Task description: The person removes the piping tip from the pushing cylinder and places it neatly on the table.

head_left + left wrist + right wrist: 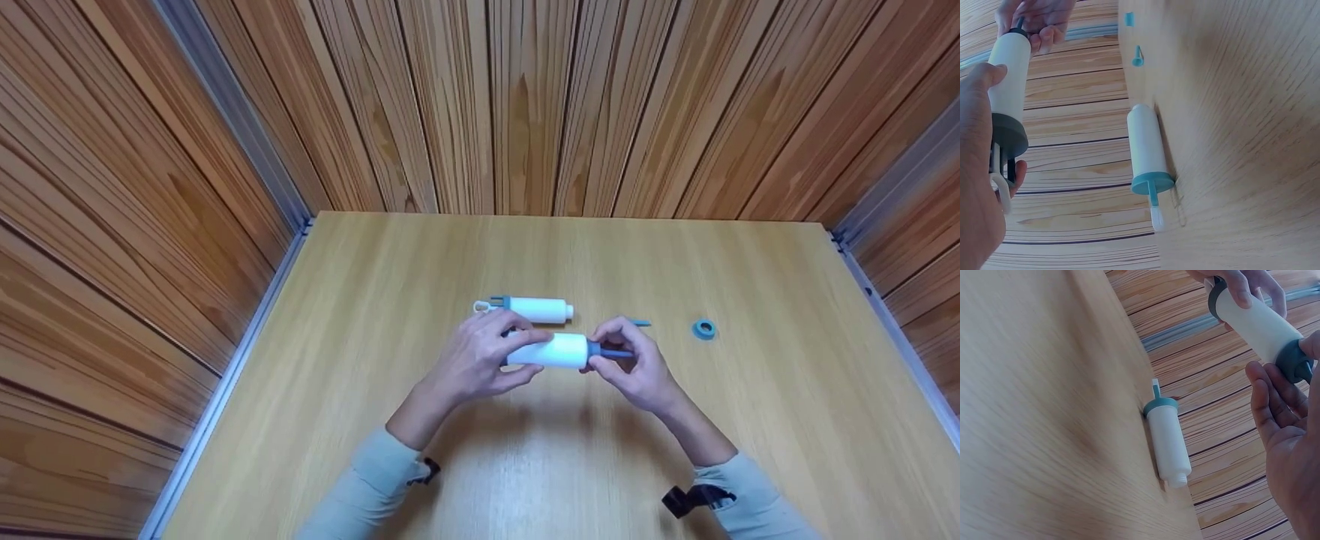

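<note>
A white syringe-like dispenser (564, 350) with grey-blue end pieces is held level above the table. My left hand (484, 352) grips its barrel near the handle end, thumb along the side. At the other end, my right hand (630, 364) pinches the grey-blue nozzle cap (1293, 360), whose thin spout points right. A white handle (999, 188) shows beneath the left palm in the left wrist view. Behind the hands lies a second white dispenser (538, 310) with a teal collar, its narrow white neck bare.
To the right on the wooden table (375, 277) lie a teal nozzle (641, 323), partly behind my right hand, and a teal ring cap (704, 329). Wood-panelled walls (525, 105) with metal edge rails (225, 427) close in the back and sides.
</note>
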`<state>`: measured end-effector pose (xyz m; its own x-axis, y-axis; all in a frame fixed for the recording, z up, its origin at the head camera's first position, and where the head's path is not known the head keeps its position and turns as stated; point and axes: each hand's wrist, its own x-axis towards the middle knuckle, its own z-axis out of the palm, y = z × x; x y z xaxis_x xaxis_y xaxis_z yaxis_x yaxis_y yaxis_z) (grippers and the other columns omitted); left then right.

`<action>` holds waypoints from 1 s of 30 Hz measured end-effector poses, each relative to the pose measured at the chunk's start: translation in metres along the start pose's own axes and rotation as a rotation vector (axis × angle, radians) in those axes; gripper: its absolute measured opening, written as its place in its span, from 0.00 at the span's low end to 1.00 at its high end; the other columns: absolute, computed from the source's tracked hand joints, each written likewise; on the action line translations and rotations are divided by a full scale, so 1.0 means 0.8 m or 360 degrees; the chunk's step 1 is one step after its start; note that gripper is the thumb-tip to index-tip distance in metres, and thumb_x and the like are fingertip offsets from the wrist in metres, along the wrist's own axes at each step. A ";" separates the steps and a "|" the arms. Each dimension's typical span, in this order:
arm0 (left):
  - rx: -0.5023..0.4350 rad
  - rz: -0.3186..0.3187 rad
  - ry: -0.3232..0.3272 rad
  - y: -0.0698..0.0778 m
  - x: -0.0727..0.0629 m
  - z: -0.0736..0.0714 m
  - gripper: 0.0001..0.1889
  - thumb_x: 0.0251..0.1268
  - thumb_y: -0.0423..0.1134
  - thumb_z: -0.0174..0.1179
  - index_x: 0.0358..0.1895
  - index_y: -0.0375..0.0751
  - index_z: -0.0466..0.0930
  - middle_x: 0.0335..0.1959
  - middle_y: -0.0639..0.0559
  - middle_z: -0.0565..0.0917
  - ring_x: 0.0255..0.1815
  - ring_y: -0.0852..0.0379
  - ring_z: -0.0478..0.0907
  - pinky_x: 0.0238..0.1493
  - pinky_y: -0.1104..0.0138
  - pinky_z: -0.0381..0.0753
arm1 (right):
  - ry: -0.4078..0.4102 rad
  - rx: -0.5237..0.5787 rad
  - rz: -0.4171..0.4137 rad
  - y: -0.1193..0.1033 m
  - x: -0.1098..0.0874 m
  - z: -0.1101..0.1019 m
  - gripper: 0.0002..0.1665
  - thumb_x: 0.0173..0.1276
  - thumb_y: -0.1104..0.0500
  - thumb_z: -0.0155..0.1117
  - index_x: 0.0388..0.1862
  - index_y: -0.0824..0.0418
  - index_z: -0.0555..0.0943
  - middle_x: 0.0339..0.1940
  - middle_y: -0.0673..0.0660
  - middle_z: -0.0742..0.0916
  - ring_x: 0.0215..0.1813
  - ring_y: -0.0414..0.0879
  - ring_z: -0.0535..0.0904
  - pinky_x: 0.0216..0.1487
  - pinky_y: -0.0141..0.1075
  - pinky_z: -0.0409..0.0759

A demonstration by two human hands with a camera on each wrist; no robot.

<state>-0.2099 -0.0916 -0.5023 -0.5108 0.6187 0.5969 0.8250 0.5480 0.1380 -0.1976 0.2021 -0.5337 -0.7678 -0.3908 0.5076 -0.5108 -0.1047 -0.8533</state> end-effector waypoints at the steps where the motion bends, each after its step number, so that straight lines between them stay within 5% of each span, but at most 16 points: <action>1: -0.0009 -0.0002 0.0000 0.000 0.000 0.000 0.22 0.68 0.52 0.81 0.62 0.55 0.92 0.53 0.52 0.91 0.53 0.53 0.90 0.51 0.62 0.92 | 0.0003 -0.0010 0.0001 0.000 0.000 0.000 0.16 0.69 0.86 0.58 0.54 0.80 0.71 0.48 0.44 0.90 0.44 0.36 0.93 0.47 0.31 0.93; 11: -0.0089 0.0001 -0.0111 0.001 -0.002 0.000 0.21 0.76 0.54 0.74 0.67 0.56 0.90 0.55 0.50 0.89 0.53 0.52 0.86 0.53 0.63 0.90 | -0.0023 -0.0070 -0.0035 0.001 -0.003 -0.002 0.17 0.69 0.86 0.58 0.55 0.79 0.72 0.50 0.42 0.90 0.47 0.35 0.92 0.51 0.29 0.92; 20: -0.0148 -0.0009 -0.0178 -0.003 -0.005 -0.004 0.22 0.77 0.53 0.73 0.69 0.55 0.89 0.54 0.48 0.89 0.50 0.52 0.85 0.50 0.63 0.87 | -0.0029 -0.0210 -0.0069 0.001 -0.005 0.002 0.20 0.67 0.86 0.63 0.56 0.78 0.75 0.56 0.44 0.85 0.59 0.34 0.86 0.66 0.25 0.86; 30: -0.0095 0.0027 -0.0117 0.003 -0.003 -0.005 0.20 0.76 0.53 0.75 0.67 0.60 0.89 0.57 0.50 0.88 0.57 0.50 0.85 0.52 0.61 0.86 | -0.0049 -0.0193 0.0091 -0.001 -0.005 -0.003 0.16 0.75 0.81 0.56 0.59 0.78 0.72 0.53 0.41 0.87 0.51 0.37 0.88 0.56 0.29 0.89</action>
<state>-0.2059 -0.0944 -0.5007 -0.5112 0.6686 0.5401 0.8455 0.5041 0.1762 -0.1947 0.2060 -0.5347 -0.7859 -0.4210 0.4530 -0.5109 0.0292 -0.8592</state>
